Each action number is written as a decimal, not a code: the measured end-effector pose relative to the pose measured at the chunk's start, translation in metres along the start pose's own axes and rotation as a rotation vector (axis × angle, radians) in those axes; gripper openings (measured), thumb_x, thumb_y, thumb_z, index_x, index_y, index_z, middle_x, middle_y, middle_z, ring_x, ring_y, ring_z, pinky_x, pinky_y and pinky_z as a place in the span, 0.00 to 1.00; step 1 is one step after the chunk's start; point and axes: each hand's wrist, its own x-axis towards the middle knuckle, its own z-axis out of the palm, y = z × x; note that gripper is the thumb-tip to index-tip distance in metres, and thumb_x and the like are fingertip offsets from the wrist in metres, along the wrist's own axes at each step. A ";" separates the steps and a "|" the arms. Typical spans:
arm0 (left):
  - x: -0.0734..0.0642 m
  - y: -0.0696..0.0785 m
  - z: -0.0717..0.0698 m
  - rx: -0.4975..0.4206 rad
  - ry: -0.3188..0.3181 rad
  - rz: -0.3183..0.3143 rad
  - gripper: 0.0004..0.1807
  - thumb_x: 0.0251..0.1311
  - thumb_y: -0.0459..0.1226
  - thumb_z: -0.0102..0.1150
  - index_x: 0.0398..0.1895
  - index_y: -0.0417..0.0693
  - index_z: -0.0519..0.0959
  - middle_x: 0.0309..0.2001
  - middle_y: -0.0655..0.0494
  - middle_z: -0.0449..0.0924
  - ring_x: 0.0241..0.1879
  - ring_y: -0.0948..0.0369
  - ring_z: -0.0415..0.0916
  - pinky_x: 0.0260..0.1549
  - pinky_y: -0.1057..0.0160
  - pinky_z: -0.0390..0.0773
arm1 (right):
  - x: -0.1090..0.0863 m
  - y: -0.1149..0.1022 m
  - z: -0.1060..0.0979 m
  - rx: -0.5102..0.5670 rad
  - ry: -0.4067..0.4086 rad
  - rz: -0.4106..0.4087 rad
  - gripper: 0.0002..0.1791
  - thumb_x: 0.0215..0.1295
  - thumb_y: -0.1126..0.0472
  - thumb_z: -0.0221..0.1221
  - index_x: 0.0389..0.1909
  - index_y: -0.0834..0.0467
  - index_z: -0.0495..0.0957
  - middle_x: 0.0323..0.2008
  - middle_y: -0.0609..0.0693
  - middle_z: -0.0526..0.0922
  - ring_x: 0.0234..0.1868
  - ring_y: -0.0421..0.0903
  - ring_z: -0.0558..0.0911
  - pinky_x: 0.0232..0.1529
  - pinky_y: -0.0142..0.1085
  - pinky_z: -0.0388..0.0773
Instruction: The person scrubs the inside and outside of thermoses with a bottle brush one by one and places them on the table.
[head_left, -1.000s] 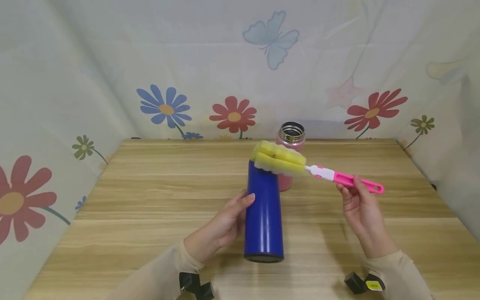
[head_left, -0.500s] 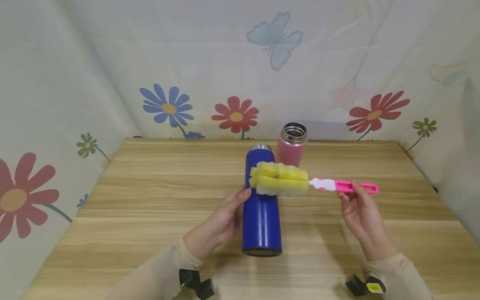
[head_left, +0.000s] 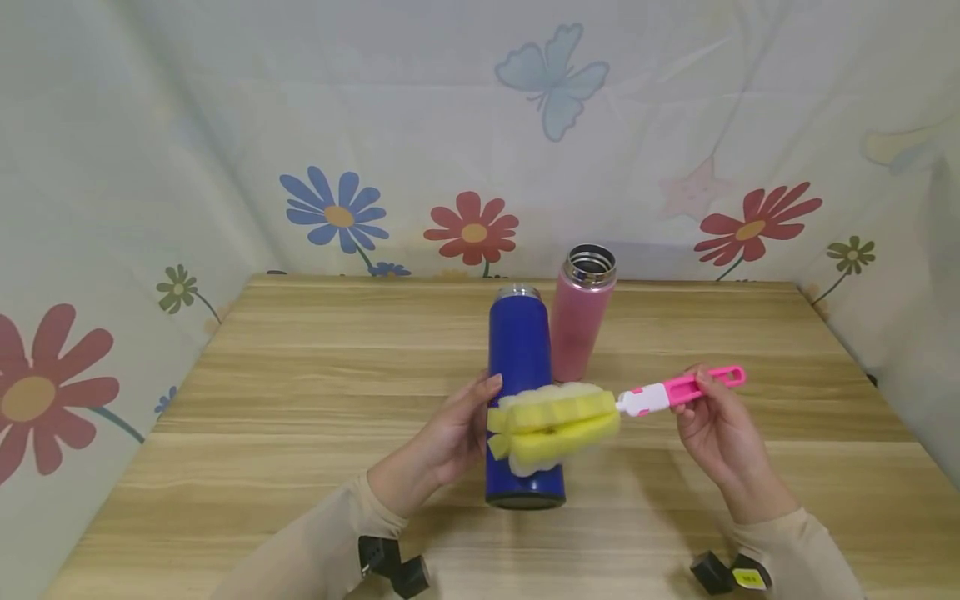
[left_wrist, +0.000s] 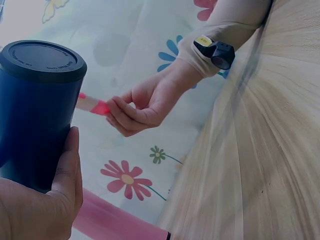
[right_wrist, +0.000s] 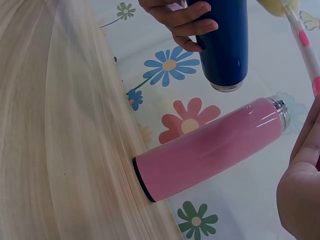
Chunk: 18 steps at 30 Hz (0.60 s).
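My left hand [head_left: 446, 433] grips a blue thermos bottle [head_left: 517, 342] round its body, its steel neck pointing away and its black base [left_wrist: 45, 60] toward me. In the right wrist view, the fingers curl round the blue bottle, held up off the table. My right hand [head_left: 723, 437] pinches the pink handle of a bottle brush [head_left: 558, 421] between thumb and fingers. The brush's yellow and white sponge head overlaps the lower half of the blue bottle in the head view. Behind them a pink thermos bottle [head_left: 581, 325] stands upright on the table, its steel mouth uncovered.
A wooden table [head_left: 315, 367] spans the space below my hands. Cloth walls [head_left: 420, 100] printed with flowers and a butterfly rise along its back and sides. Each wrist wears a black camera [head_left: 393, 567].
The brush head has moved from the blue bottle's top down along its side toward the base, with my right hand turning the handle. The left hand's grip is the same.
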 end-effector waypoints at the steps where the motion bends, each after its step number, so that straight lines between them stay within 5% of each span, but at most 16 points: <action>1: 0.000 0.000 0.000 0.002 -0.001 -0.004 0.44 0.53 0.57 0.64 0.67 0.47 0.57 0.41 0.64 0.84 0.39 0.68 0.82 0.42 0.68 0.81 | 0.000 0.000 0.000 -0.004 -0.022 0.006 0.27 0.77 0.66 0.27 0.43 0.70 0.77 0.38 0.61 0.86 0.37 0.47 0.87 0.38 0.28 0.83; 8: 0.000 0.001 0.001 -0.009 -0.014 0.015 0.42 0.58 0.54 0.61 0.68 0.44 0.56 0.43 0.62 0.83 0.42 0.66 0.82 0.44 0.68 0.81 | 0.000 0.001 0.003 -0.045 -0.159 0.042 0.28 0.76 0.66 0.23 0.47 0.69 0.75 0.43 0.59 0.84 0.40 0.45 0.86 0.42 0.27 0.82; 18: -0.001 0.001 0.000 -0.016 -0.039 -0.004 0.44 0.56 0.53 0.63 0.69 0.44 0.54 0.44 0.61 0.83 0.43 0.65 0.82 0.43 0.67 0.82 | 0.001 0.003 0.007 -0.064 -0.180 0.040 0.29 0.76 0.66 0.22 0.48 0.69 0.74 0.44 0.58 0.83 0.41 0.44 0.85 0.42 0.27 0.82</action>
